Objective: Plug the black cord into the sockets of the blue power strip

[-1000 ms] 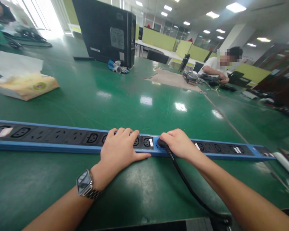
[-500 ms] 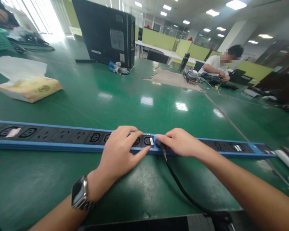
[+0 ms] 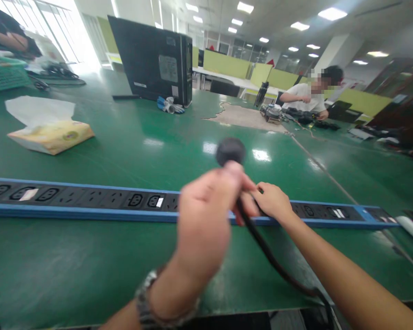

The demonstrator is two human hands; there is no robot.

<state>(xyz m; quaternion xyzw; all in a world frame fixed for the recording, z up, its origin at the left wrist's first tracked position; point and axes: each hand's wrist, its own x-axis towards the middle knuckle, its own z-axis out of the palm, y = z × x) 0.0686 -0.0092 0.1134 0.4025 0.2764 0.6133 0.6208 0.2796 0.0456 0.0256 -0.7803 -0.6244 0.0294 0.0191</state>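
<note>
A long blue-edged power strip [image 3: 99, 213] with black sockets lies across the green table. My left hand [image 3: 204, 213], wearing a metal-banded watch, is closed on a black plug [image 3: 230, 152] and lifts it above the strip. The plug's round face points up and away, blurred by motion. From the plug a black cable [image 3: 278, 270] runs down to the right over the table's near edge. My right hand [image 3: 273, 199] rests on the strip just right of the left hand, fingers bent and closed over it; its fingertips are partly hidden.
A tissue pack [image 3: 53, 135] sits at left, near a green basket [image 3: 7, 75]. Farther back stand a black computer tower [image 3: 151, 62] and blue-white gloves [image 3: 170, 105]. A person [image 3: 309, 98] handles parts at the far right; another person's arm [image 3: 7, 39] shows top left.
The plug has come off the power strip and risen. It has passed from my right hand into my left, which was open over the sockets. My right hand has shifted slightly right.
</note>
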